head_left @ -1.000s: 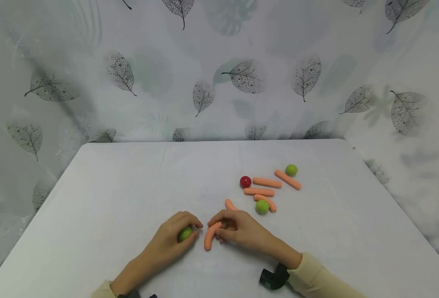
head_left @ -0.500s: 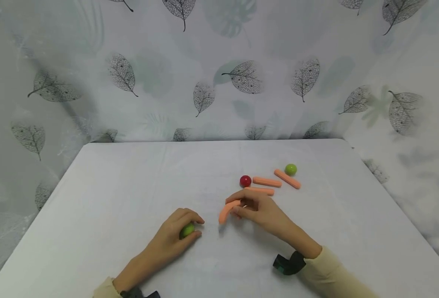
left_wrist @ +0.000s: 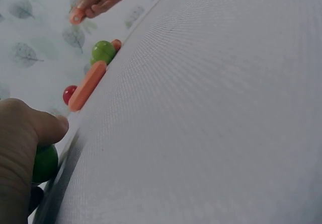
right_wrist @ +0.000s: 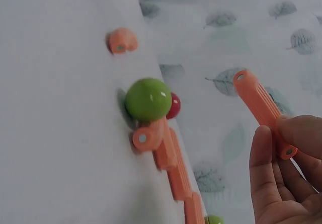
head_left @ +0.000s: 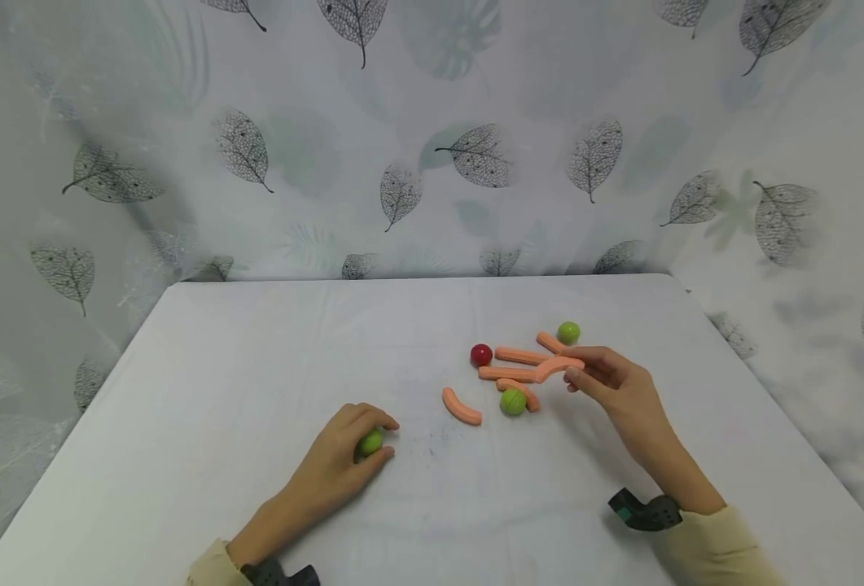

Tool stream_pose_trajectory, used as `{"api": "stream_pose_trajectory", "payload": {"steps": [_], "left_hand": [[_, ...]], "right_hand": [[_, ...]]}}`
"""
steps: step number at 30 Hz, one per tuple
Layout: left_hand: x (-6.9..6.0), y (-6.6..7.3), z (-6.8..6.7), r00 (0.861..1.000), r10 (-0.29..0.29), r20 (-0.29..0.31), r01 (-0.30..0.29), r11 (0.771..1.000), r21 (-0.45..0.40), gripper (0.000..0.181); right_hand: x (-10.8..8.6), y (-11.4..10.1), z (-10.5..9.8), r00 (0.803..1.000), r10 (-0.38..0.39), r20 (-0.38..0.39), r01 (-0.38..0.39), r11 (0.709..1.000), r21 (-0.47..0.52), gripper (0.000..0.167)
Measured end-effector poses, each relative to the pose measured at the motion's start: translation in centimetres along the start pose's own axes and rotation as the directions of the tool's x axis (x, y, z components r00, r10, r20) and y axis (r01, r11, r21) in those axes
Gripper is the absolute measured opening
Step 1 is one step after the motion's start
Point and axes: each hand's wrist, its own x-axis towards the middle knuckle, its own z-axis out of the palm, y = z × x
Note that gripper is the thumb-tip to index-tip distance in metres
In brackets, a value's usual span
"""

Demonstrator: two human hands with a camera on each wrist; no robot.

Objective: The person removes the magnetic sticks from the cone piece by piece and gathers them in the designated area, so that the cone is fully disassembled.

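My right hand (head_left: 620, 392) pinches one end of a curved orange stick (head_left: 551, 366) between thumb and fingers, raised above the table. Small grey discs show on the stick's ends in the right wrist view, where its grooved side (right_wrist: 257, 98) faces the camera. My left hand (head_left: 339, 456) rests on the table with fingers and thumb curled round a green ball (head_left: 370, 442); the left wrist view shows that ball (left_wrist: 46, 163) partly hidden behind the thumb. Between the hands lies another curved orange stick (head_left: 461, 407).
Beneath and left of the right hand lie straight orange sticks (head_left: 506, 373), a red ball (head_left: 480, 355) and a green ball (head_left: 513, 402) against a curved stick (head_left: 530, 397). Another green ball (head_left: 568, 332) sits farther back. A leaf-patterned sheet (head_left: 300, 163) hangs behind the white table (head_left: 256, 350).
My right hand has lifted the curved orange stick from near the left hand and carried it right and away from me. The left hand stays nearly still round its green ball.
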Motion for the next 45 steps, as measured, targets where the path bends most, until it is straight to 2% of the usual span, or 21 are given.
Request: {"api": "stream_pose_trajectory", "payload": {"steps": [4,8,12,17,22,24,29,32,37,40,45], "left_hand": [[0.0,-0.1,0.1,1.0,0.003,-0.009,-0.003,1.0,0.016,0.035],[-0.1,-0.1,0.1,1.0,0.014,-0.012,-0.013,0.999,0.032,0.035],[-0.2,0.1,-0.2,1.0,0.005,0.001,-0.005,1.0,0.028,0.038],[0.0,0.2,-0.4,1.0,0.019,0.015,-0.019,0.999,0.031,0.046],[0.1,0.2,-0.4,1.0,0.024,0.011,-0.025,0.999,0.043,0.05],[0.1,0.2,-0.4,1.0,0.025,0.005,-0.025,0.999,0.045,0.05],[0.0,0.1,-0.4,1.0,0.008,-0.009,-0.007,0.999,0.037,0.048],[0.1,-0.1,-0.3,1.0,-0.009,-0.017,0.009,1.0,0.025,0.047],[0.3,-0.2,-0.3,0.999,-0.006,-0.034,0.006,1.0,0.004,0.041],[0.4,-0.2,-0.4,0.999,-0.013,-0.039,0.013,1.0,-0.001,0.037],[0.6,0.0,-0.6,0.998,-0.017,-0.054,0.017,1.0,-0.014,0.035]], "right_hand": [[0.0,1.1,-1.8,0.996,0.036,-0.077,-0.031,0.998,0.06,0.041],[-0.1,2.2,-3.0,0.992,0.068,-0.109,-0.049,0.985,0.167,0.042],[-0.3,3.1,-4.0,0.99,0.084,-0.114,-0.059,0.977,0.206,0.045],[-0.3,4.0,-5.2,0.988,0.131,-0.088,-0.114,0.978,0.175,0.046],[-0.4,4.5,-6.0,0.982,0.182,-0.052,-0.179,0.982,0.059,0.048],[-0.4,4.7,-6.2,0.98,0.193,-0.043,-0.194,0.981,-0.02,0.049],[-0.4,5.0,-6.5,0.977,0.209,-0.043,-0.213,0.96,-0.181,0.054],[-0.4,5.2,-6.6,0.98,0.191,-0.052,-0.198,0.938,-0.284,0.052],[-0.3,5.2,-6.6,0.99,0.127,-0.066,-0.143,0.884,-0.444,0.042],[-0.2,5.1,-6.3,0.994,0.093,-0.065,-0.112,0.864,-0.491,0.037],[-0.2,4.9,-5.5,0.994,0.093,-0.054,-0.107,0.836,-0.538,0.037]]}}
